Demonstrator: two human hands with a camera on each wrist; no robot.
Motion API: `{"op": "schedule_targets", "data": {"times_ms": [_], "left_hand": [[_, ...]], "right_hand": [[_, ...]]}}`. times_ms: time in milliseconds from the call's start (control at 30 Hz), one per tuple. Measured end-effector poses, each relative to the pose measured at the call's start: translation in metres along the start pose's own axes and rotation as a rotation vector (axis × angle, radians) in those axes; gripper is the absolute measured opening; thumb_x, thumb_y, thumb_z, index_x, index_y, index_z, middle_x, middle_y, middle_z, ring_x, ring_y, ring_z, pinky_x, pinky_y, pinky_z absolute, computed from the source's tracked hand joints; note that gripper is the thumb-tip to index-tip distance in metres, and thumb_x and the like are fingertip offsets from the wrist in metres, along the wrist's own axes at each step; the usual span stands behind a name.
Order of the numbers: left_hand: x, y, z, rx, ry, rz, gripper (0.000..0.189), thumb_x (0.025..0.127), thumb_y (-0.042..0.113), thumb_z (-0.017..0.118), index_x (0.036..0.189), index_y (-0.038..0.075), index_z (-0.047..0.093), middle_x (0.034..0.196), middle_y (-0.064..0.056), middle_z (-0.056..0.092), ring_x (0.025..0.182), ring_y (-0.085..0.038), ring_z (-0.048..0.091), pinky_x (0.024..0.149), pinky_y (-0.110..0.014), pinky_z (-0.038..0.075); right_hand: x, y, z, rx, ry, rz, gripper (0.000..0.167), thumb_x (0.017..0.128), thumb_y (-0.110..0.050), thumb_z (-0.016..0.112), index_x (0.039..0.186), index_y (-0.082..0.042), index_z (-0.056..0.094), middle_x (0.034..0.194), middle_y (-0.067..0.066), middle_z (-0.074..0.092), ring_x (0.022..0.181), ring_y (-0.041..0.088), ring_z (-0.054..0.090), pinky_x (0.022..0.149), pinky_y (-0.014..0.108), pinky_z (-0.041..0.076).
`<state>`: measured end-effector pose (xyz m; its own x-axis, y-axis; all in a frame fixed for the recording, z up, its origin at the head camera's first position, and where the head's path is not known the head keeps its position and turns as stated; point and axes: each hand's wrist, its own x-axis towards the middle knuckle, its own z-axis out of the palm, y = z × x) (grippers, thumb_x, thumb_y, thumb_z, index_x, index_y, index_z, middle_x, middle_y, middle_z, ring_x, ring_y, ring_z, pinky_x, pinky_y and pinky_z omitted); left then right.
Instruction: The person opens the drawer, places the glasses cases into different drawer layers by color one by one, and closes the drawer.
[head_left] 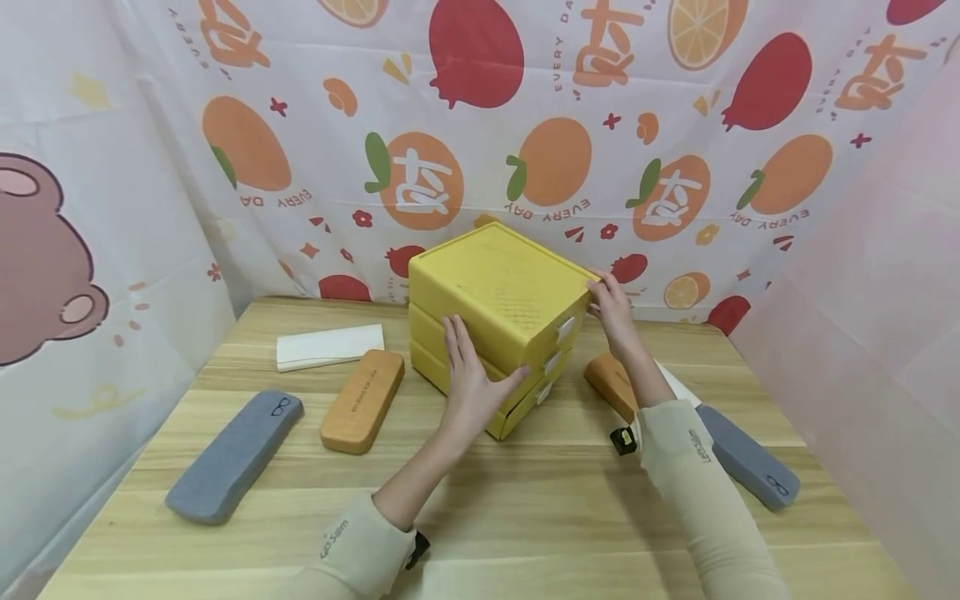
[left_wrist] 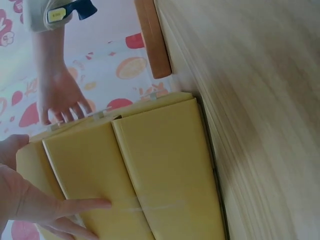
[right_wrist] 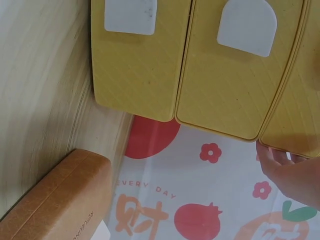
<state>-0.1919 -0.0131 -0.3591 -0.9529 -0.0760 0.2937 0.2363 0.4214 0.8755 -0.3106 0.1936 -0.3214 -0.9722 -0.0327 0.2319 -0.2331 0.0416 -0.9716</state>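
Note:
A yellow drawer box [head_left: 498,279] with stacked drawers and white tabs stands turned at an angle on the table, its tabbed front facing right. My left hand [head_left: 474,387] presses its left side with extended fingers, thumb spread toward the near corner. In the left wrist view, those fingers lie along the yellow side panels [left_wrist: 167,165]. At the box's far right upper edge, my right hand [head_left: 617,317] touches with its fingertips. The right wrist view shows that hand [right_wrist: 292,175] at the front panel's edge, near a white drawer tab [right_wrist: 247,25].
Left of the box lie a white case [head_left: 330,346], an orange-brown glasses case [head_left: 363,400] and a grey glasses case [head_left: 236,458]. Another brown case [head_left: 611,383] and grey case [head_left: 750,458] lie right, partly behind my right arm. A fruit-print curtain [head_left: 547,108] hangs behind.

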Motion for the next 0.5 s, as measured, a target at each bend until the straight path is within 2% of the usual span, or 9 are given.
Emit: {"op": "schedule_targets", "data": {"times_ms": [233,367,500], "left_hand": [[0.005,-0.006,-0.007,-0.003,-0.032,0.013,0.117,0.076,0.045,0.072,0.144,0.009,-0.016,0.149,-0.01,-0.02,0.135,-0.03,-0.007,0.103,-0.05,0.018],[0.008,-0.009,-0.012,-0.008,-0.055,0.004,0.117,0.075,0.047,0.072,0.145,0.012,-0.015,0.149,-0.008,-0.019,0.134,-0.033,0.0,0.101,-0.051,0.023],[0.01,-0.011,-0.016,-0.035,-0.069,-0.019,0.117,0.074,0.048,0.072,0.146,0.015,-0.015,0.15,-0.005,-0.019,0.134,-0.033,0.002,0.101,-0.051,0.022]], "right_hand": [[-0.006,-0.001,0.001,-0.059,0.046,-0.012,0.039,0.096,-0.016,0.041,0.131,0.002,0.042,0.108,0.008,0.049,0.094,0.014,0.049,0.091,0.043,0.039],[-0.01,-0.002,0.003,-0.078,0.07,-0.005,0.038,0.097,-0.017,0.041,0.13,0.002,0.042,0.108,0.008,0.048,0.093,0.014,0.047,0.088,0.038,0.041],[-0.012,-0.004,0.006,-0.074,0.08,0.007,0.039,0.097,-0.017,0.041,0.13,0.002,0.041,0.11,0.009,0.047,0.094,0.014,0.047,0.087,0.035,0.042]]}}
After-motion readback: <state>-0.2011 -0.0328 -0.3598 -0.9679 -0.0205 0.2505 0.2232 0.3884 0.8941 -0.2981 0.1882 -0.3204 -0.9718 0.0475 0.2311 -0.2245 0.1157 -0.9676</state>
